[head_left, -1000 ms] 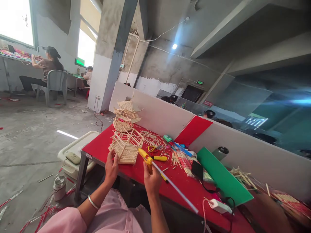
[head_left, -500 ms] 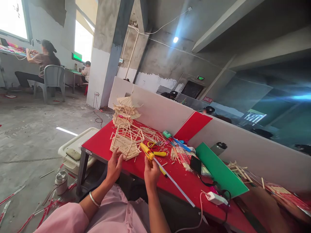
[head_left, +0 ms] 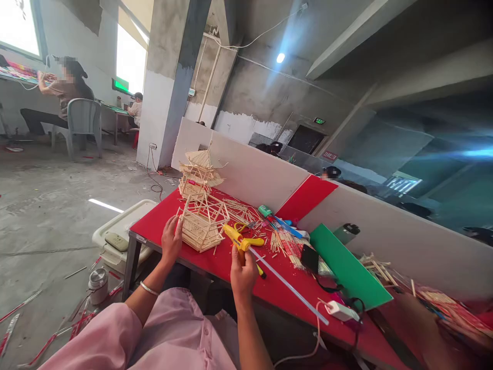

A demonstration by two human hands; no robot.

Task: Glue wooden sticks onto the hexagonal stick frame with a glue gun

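My left hand [head_left: 171, 242] is at the left side of an open framework model of thin wooden sticks [head_left: 203, 226], its fingers closed on the edge. Part of its grip is hidden. A short stick end shows just above the fingertips. My right hand [head_left: 243, 270] is wrapped around a yellow hot glue gun [head_left: 238, 239]. A long translucent glue stick [head_left: 290, 288] juts from the gun's back, slanting down to the right. The gun's nozzle points left, close to the model's right corner; whether they touch I cannot tell.
A tiered stick pagoda [head_left: 200, 167] stands behind, by the white partition [head_left: 246, 164]. Yellow-handled pliers [head_left: 252, 241], loose sticks [head_left: 241, 211], bagged sticks [head_left: 287, 246], a black phone [head_left: 309, 258], a green board [head_left: 346, 272] and a white power strip [head_left: 342, 311] occupy the red table [head_left: 148, 223].
My left hand has moved left and up, from the model's front to its left side. The glue gun has shifted slightly right and turned a little, still in my right hand.
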